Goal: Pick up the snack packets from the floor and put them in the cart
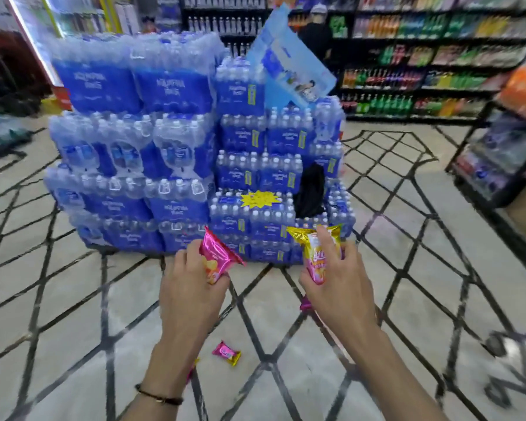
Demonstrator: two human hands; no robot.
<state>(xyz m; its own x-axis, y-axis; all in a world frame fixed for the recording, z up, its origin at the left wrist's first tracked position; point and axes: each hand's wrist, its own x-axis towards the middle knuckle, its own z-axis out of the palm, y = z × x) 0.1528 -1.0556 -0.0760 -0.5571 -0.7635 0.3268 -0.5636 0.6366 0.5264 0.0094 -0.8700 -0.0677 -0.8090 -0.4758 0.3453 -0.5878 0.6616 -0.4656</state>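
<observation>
Pink foil packets (218, 257), 2 hands (192, 285)

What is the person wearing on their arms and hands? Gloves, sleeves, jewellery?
No gloves on the left hand or the right hand, and no sleeves show on either forearm. A thin dark bracelet circles the left wrist; the right wrist carries nothing.
</observation>
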